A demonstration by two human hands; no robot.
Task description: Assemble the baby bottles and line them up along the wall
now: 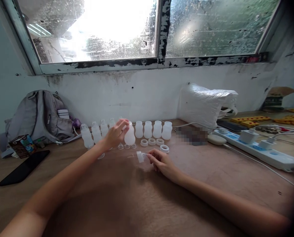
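My left hand is closed around the top of a frosted baby bottle, which looks upright. Pinched in my right hand is a clear bottle nipple with a white screw ring around its base, lying sideways. Several open bottles stand in a row to the right. On the left are several bottles with nipples fitted, partly behind my left hand. Loose white rings lie before the open bottles. Small clear nipples sit below the held bottle.
A grey backpack leans on the wall, with a small carton and black phone near it. At the right are a white plastic bag, a power strip with cables and yellow parts.
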